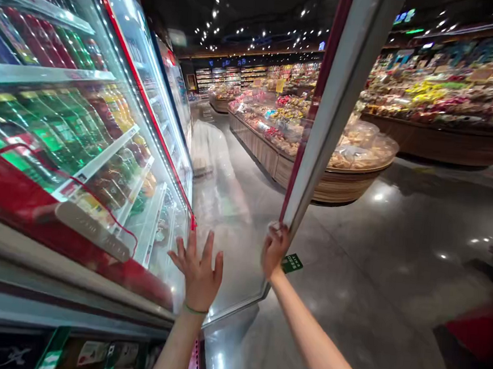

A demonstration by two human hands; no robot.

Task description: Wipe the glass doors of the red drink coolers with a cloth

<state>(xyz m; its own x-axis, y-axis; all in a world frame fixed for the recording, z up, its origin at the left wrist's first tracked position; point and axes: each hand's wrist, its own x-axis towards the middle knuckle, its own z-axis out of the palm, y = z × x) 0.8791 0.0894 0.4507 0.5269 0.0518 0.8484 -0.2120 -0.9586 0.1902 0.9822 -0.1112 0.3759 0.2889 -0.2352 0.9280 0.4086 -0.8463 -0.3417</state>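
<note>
The person stands at a drinks cooler in a shop, with the glass door [244,207] swung out toward the aisle. The right hand [274,249] is clenched around the door's free edge, fingers wrapped over the grey frame [342,101] low down, close to its bottom corner. The left hand [199,272] is released, fingers spread wide, palm toward the glass pane near the red hinge-side strip [157,126]; whether it presses the glass or hangs just off it I cannot tell. A thin green band circles the left wrist. The door's long axis runs upward from the hands and leans to the right in the view, its free edge pointing away from the cooler toward the open floor, the bottom rail slanting down between the two arms. Behind the neighbouring closed glass, the shelves [45,75] carry rows of green and red bottles [41,128] and cans. A small green sticker [292,262] sits just beside the right wrist. Across the shiny grey floor [394,264] stands a rounded wooden display counter [340,183] heaped with packaged snacks, well apart from the door.
</note>
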